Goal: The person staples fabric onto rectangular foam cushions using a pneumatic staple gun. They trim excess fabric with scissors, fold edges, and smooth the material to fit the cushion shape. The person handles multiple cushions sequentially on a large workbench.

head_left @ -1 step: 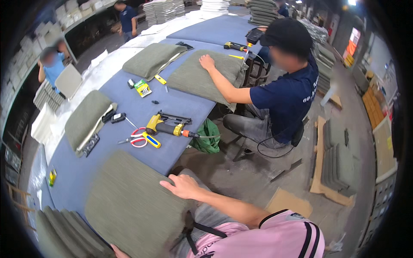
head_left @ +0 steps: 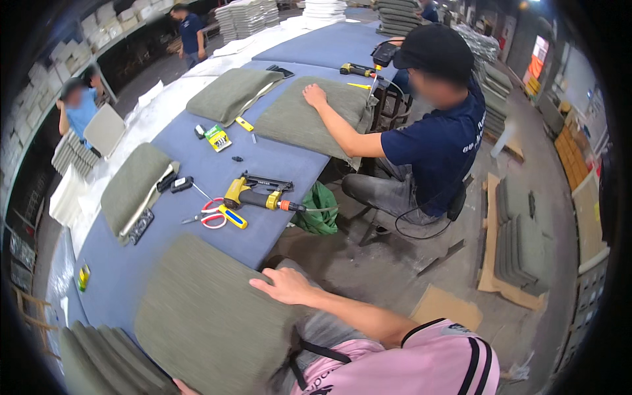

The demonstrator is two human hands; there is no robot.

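A flat grey-green seat cushion (head_left: 214,309), slightly blurred, lies at the near end of the blue-topped table (head_left: 161,227), in front of me. My right hand (head_left: 289,288) grips its right edge, thumb over the fabric and the other fingers partly hidden. At the cushion's near left edge a sliver of my left hand (head_left: 183,388) shows; it is closed on that edge, and most of it is out of view. Beyond the cushion lie red-and-white-handled scissors (head_left: 212,214), a blue-and-yellow-handled screwdriver (head_left: 233,217) and a yellow-and-black air stapler (head_left: 253,195).
Stacked cushions (head_left: 108,362) stand at the near left. Other cushions (head_left: 135,187) and a small green-yellow box (head_left: 218,137) lie farther along the table. A co-worker (head_left: 431,145) sits at the right side, a hand on another cushion (head_left: 299,122). A green bag (head_left: 319,207) hangs at the edge.
The whole view has shifted very slightly. Both my hands stay on the seat cushion, with no clear movement of their own.
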